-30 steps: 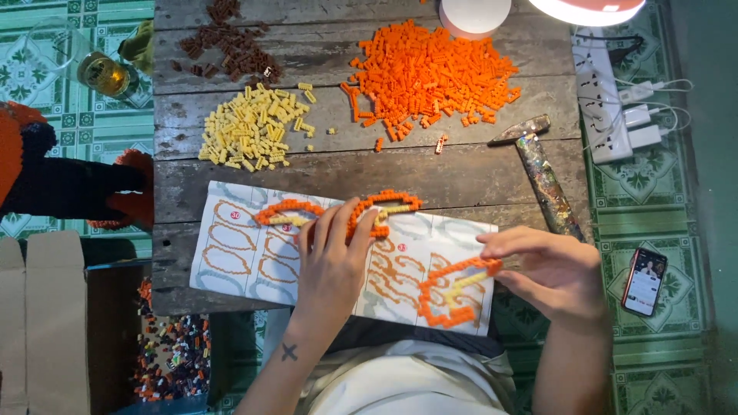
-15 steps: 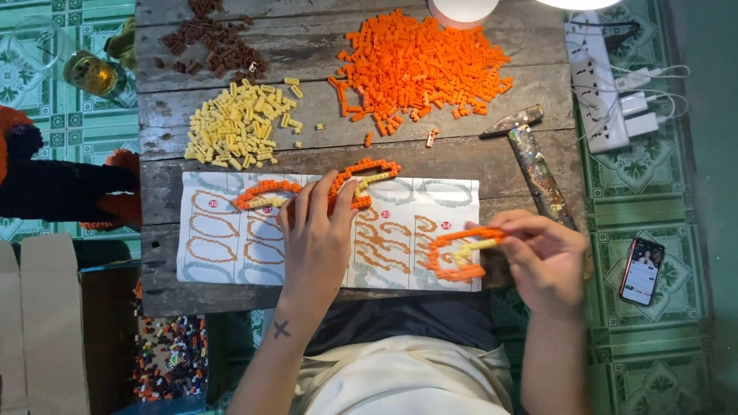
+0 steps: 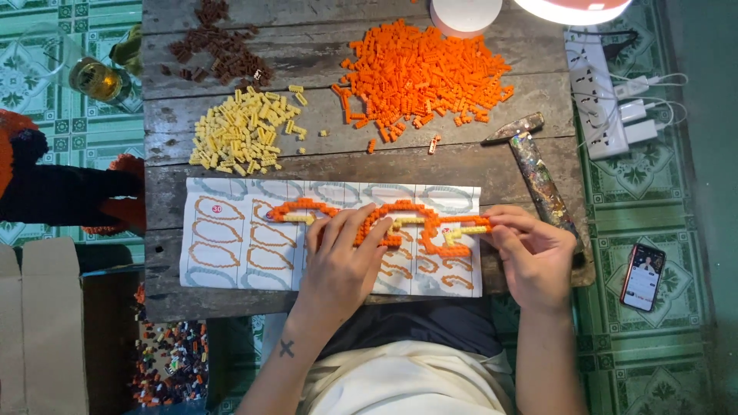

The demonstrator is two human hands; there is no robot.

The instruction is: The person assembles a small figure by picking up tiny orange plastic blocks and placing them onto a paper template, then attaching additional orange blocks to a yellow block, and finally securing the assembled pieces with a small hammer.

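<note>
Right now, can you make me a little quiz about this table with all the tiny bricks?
1. True or false: the hammer lies right of the paper sheet.
2. Which brick pile is biggest: A brown, B yellow, C orange?
3. Fill in: the left hand and right hand both touch the orange brick ____ on the paper.

Key: 1 true; 2 C; 3 chain.

The left hand (image 3: 342, 257) is lying palm down with fingers spread and pointing away from the body (a small cross mark is showing on the forearm); the right hand (image 3: 530, 250) is pinching, its fingertips (image 3: 498, 224) curling leftward.
</note>
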